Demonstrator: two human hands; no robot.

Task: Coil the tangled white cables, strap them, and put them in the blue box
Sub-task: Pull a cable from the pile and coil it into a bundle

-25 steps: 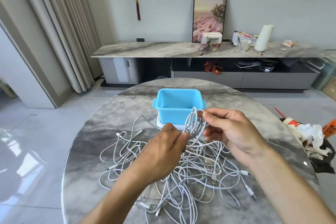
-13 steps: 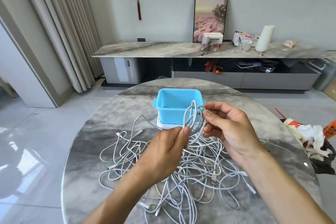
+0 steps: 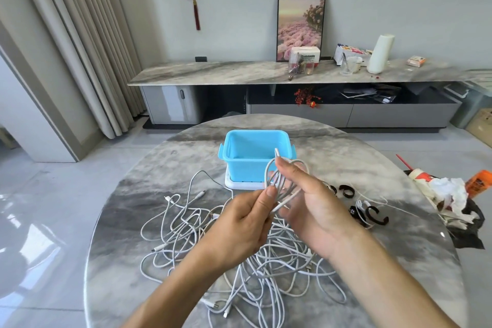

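Observation:
A small coil of white cable (image 3: 282,184) is raised above the round marble table (image 3: 133,208). My left hand (image 3: 239,224) pinches its lower end between thumb and fingers. My right hand (image 3: 316,208) holds the coil's upper loops, one plug end sticking up above the fingers. Below both hands spreads a tangled heap of white cables (image 3: 202,245). The blue box (image 3: 255,154) stands open just beyond the coil, on a white lid. Several black straps (image 3: 370,214) lie on the table to the right of my right hand.
Crumpled white paper, a black bag and an orange bottle (image 3: 479,184) sit off the table's right edge. A long marble sideboard (image 3: 239,72) with a framed picture, a white roll and small clutter runs along the far wall. Curtains hang at the left.
My right hand has turned and come down over the coil, uncovering the black straps on the table beside it. The coil looks tighter. My left hand keeps its pinch on the lower end.

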